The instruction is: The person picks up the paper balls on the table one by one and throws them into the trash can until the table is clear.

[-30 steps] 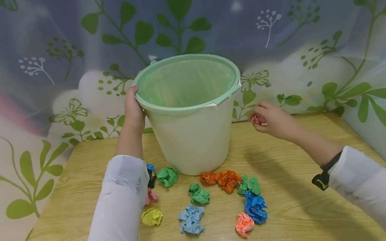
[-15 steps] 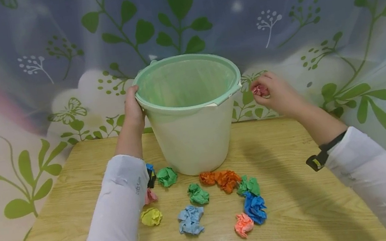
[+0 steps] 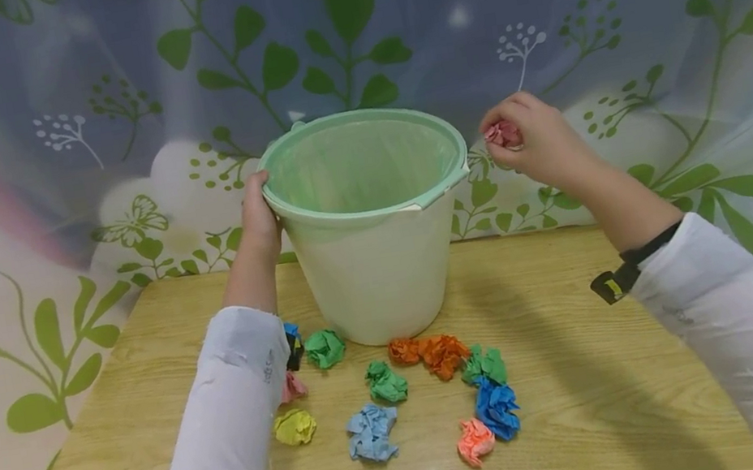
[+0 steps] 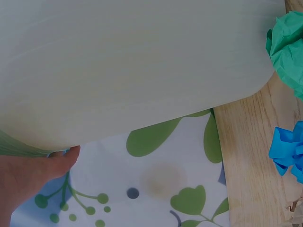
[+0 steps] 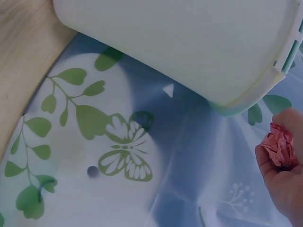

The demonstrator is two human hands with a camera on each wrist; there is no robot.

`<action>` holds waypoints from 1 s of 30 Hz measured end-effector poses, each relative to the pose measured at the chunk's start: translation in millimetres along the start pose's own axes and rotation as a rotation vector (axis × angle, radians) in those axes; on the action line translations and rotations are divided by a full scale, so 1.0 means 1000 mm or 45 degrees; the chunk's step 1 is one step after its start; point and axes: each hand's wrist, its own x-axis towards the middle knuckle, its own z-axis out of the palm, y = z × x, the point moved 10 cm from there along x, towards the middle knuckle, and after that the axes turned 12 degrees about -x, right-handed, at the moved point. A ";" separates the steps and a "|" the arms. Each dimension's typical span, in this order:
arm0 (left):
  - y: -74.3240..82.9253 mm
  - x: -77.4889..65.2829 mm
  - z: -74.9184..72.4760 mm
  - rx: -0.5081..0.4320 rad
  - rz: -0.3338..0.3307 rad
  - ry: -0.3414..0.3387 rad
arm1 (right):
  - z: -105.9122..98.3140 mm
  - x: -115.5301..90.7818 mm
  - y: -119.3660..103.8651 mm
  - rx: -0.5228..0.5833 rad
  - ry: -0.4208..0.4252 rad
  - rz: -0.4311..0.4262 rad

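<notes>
Head view: gripping the bucket [image 3: 374,268] by its left edge with the left hand [image 3: 258,214]; pinching a pink paper ball [image 3: 504,135] in the right hand [image 3: 541,141] above the table [image 3: 560,272], across a narrow gap from the right edge.

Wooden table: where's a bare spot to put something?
Bare: between the rightmost blue paper ball and the right sleeve; also left of the left sleeve. Crowded: in front of the bucket, around the orange paper balls.
</notes>
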 end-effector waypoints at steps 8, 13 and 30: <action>-0.001 0.001 -0.002 -0.009 -0.004 0.005 | -0.012 0.013 -0.020 0.056 0.143 -0.075; -0.002 -0.001 -0.003 -0.010 -0.011 0.008 | -0.019 0.021 -0.033 0.090 0.194 -0.098; -0.001 0.000 0.000 -0.007 -0.004 0.006 | -0.006 0.041 -0.060 0.243 0.074 -0.056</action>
